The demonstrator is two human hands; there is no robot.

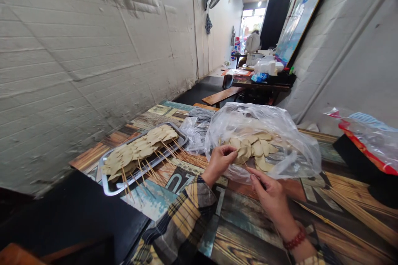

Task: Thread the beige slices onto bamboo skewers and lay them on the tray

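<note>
My left hand (219, 162) pinches thin, pale beige food slices (241, 155) at the near edge of an open clear plastic bag (297, 151). Between the fingertips of my right hand (268, 190) is a thin bamboo skewer (245, 165), its tip at those slices; whether it pierces them I cannot tell. More loose slices (263, 149) lie inside the bag. To the left, a metal tray (107, 187) bears a pile of skewered slices (139, 149), with the skewers' bare ends sticking out over the rim toward me.
Long bare bamboo sticks (357, 217) lie on the patterned wooden table (242, 219) at right. Beside them stands a black box (354, 153) with red-edged plastic packaging (367, 145). A smaller crumpled clear bag (194, 134) sits between tray and large bag. Another cluttered table (258, 84) stands behind.
</note>
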